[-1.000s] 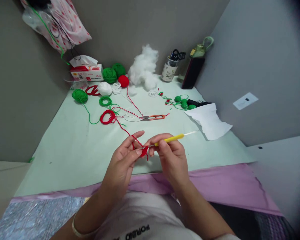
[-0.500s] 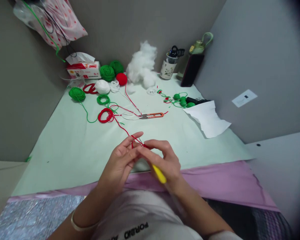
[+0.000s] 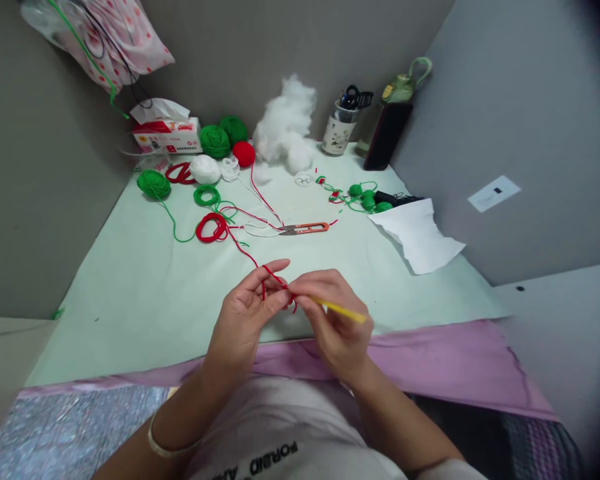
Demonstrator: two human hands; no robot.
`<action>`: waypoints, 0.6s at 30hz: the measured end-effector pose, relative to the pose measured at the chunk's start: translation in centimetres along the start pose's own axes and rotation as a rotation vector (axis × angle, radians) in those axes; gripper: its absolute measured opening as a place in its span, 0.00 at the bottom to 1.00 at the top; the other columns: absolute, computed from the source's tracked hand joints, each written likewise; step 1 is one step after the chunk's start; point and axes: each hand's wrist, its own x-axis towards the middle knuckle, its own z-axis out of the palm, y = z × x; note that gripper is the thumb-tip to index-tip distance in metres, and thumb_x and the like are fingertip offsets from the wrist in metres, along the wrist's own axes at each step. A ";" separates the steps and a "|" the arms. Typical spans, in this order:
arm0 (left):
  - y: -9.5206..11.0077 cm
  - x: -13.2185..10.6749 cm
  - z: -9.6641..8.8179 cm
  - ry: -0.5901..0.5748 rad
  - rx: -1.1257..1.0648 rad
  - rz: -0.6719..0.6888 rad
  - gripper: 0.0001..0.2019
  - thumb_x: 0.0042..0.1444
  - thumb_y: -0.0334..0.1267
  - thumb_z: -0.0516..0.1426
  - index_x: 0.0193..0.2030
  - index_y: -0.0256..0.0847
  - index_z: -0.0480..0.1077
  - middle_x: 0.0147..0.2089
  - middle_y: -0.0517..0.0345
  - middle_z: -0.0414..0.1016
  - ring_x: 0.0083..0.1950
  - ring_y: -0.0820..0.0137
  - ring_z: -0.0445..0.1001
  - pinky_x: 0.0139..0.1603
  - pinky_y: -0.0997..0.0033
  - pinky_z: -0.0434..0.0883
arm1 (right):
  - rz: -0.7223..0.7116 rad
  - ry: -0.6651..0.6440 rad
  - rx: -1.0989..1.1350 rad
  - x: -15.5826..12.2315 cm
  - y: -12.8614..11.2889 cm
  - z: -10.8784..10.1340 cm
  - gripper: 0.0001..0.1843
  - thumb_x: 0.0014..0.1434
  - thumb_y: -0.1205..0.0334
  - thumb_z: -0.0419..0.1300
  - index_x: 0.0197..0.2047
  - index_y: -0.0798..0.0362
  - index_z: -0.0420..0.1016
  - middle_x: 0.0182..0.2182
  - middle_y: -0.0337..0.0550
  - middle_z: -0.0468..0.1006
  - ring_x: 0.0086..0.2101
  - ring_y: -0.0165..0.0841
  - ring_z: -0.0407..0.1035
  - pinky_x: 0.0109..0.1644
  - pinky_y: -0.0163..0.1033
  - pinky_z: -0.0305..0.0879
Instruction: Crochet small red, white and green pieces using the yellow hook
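My left hand (image 3: 243, 313) is closed, pinching a strand of red yarn (image 3: 275, 280) that loops over its forefinger. The strand runs back across the pale green table (image 3: 145, 287) to a red yarn coil (image 3: 211, 228). My right hand (image 3: 333, 317) is closed round a yellow crochet hook (image 3: 343, 311); the hook's tip meets the yarn between my two hands, and its handle points right. Both hands hover just above the table's near edge.
Orange thread snips (image 3: 305, 229) lie mid-table. Green (image 3: 215, 141), red (image 3: 243, 153) and white (image 3: 205, 169) yarn balls, white stuffing (image 3: 285, 127), a tissue box (image 3: 167, 135), a cup of scissors (image 3: 341, 130) and a bottle (image 3: 387, 123) stand at the back. White paper (image 3: 417, 237) lies right.
My right hand swung the yellow hook from pointing up-right, down towards me, then back out to the right. The left hand kept its pinch on the red yarn.
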 end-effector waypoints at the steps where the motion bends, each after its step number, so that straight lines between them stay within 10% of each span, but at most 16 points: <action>1: 0.0 0.1 0.0 0.002 -0.030 -0.014 0.20 0.51 0.37 0.75 0.51 0.42 0.84 0.33 0.63 0.78 0.36 0.75 0.76 0.43 0.78 0.73 | -0.078 -0.024 -0.107 -0.3 0.1 -0.1 0.16 0.71 0.70 0.62 0.57 0.45 0.82 0.45 0.45 0.84 0.45 0.35 0.80 0.46 0.41 0.80; 4: 0.1 0.4 -0.2 0.001 -0.131 -0.110 0.19 0.51 0.36 0.75 0.50 0.39 0.84 0.31 0.62 0.77 0.34 0.76 0.75 0.41 0.79 0.74 | -0.177 -0.001 -0.225 -0.6 0.1 -0.3 0.18 0.70 0.71 0.62 0.59 0.45 0.82 0.47 0.46 0.84 0.45 0.35 0.80 0.46 0.40 0.80; 12: 0.7 0.2 0.0 0.028 -0.130 -0.107 0.19 0.51 0.34 0.75 0.51 0.39 0.84 0.33 0.62 0.77 0.32 0.79 0.74 0.38 0.82 0.74 | 0.335 0.152 0.395 0.6 0.1 -1.1 0.08 0.71 0.59 0.63 0.43 0.48 0.85 0.35 0.41 0.81 0.28 0.30 0.74 0.31 0.39 0.75; 18: 0.4 -0.2 0.2 0.054 0.035 0.027 0.18 0.54 0.34 0.73 0.52 0.43 0.84 0.32 0.63 0.78 0.35 0.76 0.75 0.43 0.78 0.73 | 0.244 0.183 0.288 0.5 -0.2 -0.7 0.09 0.72 0.64 0.62 0.45 0.46 0.85 0.36 0.41 0.82 0.31 0.30 0.74 0.34 0.40 0.74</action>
